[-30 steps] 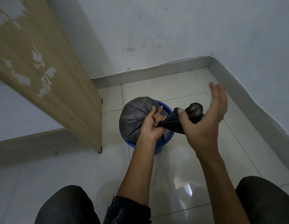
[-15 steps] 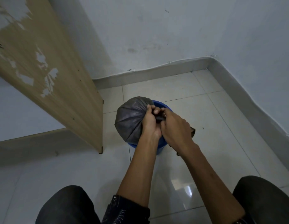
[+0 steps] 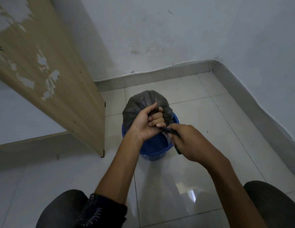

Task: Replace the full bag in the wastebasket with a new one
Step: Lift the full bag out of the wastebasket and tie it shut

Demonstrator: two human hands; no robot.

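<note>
A full grey-black trash bag bulges out of a small blue wastebasket standing on the tiled floor. My left hand is closed around the bag's gathered neck, fingers curled over the twisted plastic. My right hand grips the bag's loose twisted tail, a dark strip stretched from the neck toward the right and hanging past the palm. The basket's perforated inner wall shows between my hands. Most of the basket's rim is hidden by my wrists.
A worn wooden panel stands on the left, its bottom corner near the basket. Grey walls meet at a corner behind. My knees in dark trousers frame the bottom of the view. Glossy tiles lie between them.
My right hand came down from its raised, open position, closed onto the bag's tail beside my left hand, then pulled the tail out to the right. The bag has shifted slightly toward the back.
</note>
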